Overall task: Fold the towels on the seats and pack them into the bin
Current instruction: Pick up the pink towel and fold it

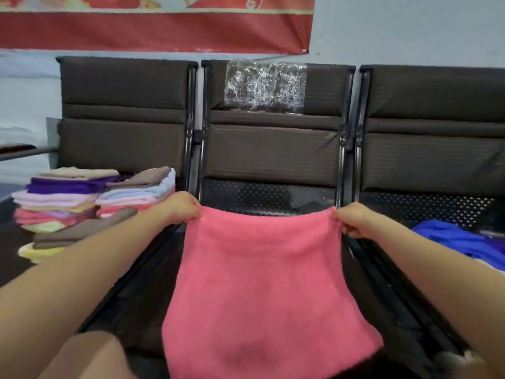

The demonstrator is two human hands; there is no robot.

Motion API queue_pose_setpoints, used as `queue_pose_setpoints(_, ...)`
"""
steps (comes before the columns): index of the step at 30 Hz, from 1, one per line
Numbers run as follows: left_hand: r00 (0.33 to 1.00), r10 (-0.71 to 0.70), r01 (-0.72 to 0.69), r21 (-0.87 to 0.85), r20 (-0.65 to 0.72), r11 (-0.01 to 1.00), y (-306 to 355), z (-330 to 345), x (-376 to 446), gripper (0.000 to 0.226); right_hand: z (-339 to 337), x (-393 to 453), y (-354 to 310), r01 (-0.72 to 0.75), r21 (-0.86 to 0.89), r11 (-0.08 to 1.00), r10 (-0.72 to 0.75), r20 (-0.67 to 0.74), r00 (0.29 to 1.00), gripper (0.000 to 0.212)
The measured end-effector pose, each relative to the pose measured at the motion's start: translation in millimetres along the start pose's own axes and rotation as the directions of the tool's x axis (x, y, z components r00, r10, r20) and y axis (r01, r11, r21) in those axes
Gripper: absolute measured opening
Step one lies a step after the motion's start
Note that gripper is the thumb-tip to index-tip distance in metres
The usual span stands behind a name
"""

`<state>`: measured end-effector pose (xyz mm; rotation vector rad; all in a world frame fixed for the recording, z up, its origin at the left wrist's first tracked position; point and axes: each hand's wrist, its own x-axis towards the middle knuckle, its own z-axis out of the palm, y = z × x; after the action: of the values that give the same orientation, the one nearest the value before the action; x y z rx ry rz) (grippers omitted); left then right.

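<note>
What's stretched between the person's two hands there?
In the head view, a pink towel spans between the left hand and the right hand, each gripping a top corner.

Waiting area, row of joined dark padded seats (273,149) (perforated metal bases), red banner (153,31) on wall

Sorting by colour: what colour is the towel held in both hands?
Pink towel, clearest in the head view.

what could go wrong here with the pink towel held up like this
Each hand, left hand and right hand, only pinches a top corner of the pink towel, so a slip could drop it crooked. The folded towel stacks on the left seat look uneven and might topple if bumped.
</note>
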<state>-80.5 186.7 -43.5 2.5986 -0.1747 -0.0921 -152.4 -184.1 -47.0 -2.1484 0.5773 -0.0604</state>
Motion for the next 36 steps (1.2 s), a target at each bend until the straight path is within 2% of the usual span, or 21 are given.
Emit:
queue_pose_setpoints(5,0.995,-0.06,0.064,0.049,-0.079,0.997,-1,20,33,0.016,15,27,5,-0.133,0.298,0.945,0.13,0.03,0.991,0.013)
queue_pose_setpoints(8,0.989,-0.078,0.087,0.072,-0.123,0.994,-2,31,57,0.017,27,45,6,-0.136,0.315,0.939,0.141,0.007,0.99,0.009)
queue_pose_setpoints(11,0.973,-0.117,0.114,-0.026,-0.201,0.993,-7,45,84,0.02,44,67,12,-0.132,0.34,0.931,0.154,-0.038,0.987,0.01)
queue_pose_setpoints(13,0.945,-0.135,0.11,-0.102,-0.298,0.989,-10,58,96,0.027,56,78,13,-0.04,0.246,0.968,0.066,-0.099,0.993,0.041)
queue_pose_setpoints(15,0.931,-0.143,0.107,-0.122,-0.335,0.987,-16,76,99,0.039,67,85,16,-0.009,0.311,0.951,0.044,-0.106,0.993,0.064)
queue_pose_setpoints(17,0.953,-0.155,0.139,-0.08,-0.259,0.987,-28,96,90,0.042,79,84,18,-0.012,0.218,0.976,0.035,-0.105,0.994,0.063)
queue_pose_setpoints(19,0.975,-0.166,0.172,0.029,-0.149,0.985,-39,107,74,0.038,87,71,18,-0.006,0.064,0.998,0.011,-0.066,0.998,0.049)
queue_pose_setpoints(21,0.979,-0.183,0.187,0.043,-0.088,0.981,-42,105,58,0.038,94,45,13,0.07,-0.005,0.998,-0.07,0.006,0.998,0.03)
queue_pose_setpoints(23,0.977,-0.209,0.21,0.015,-0.049,0.977,-39,98,40,0.041,100,17,9,0.178,-0.078,0.981,-0.168,0.116,0.979,0.027)
queue_pose_setpoints(26,0.965,-0.258,0.259,-0.025,0.038,0.966,-38,92,12,0.038,111,-22,4,0.338,-0.152,0.929,-0.272,0.338,0.901,0.029)
queue_pose_setpoints(28,0.956,-0.277,0.289,-0.141,0.101,0.947,-35,90,-8,0.031,122,-44,1,0.445,-0.228,0.866,-0.295,0.485,0.823,0.026)
queue_pose_setpoints(30,0.957,-0.259,0.287,-0.286,0.132,0.914,-30,88,-20,0.035,133,-57,4,0.525,-0.285,0.802,-0.298,0.572,0.764,0.024)
queue_pose_setpoints(33,0.971,-0.197,0.234,-0.373,0.134,0.898,-32,83,-38,0.049,142,-67,14,0.643,-0.346,0.683,-0.365,0.602,0.711,0.027)
queue_pose_setpoints(36,0.984,-0.09,0.13,-0.273,0.153,0.953,-46,80,-57,0.062,138,-71,25,0.702,-0.357,0.616,-0.426,0.599,0.678,0.034)
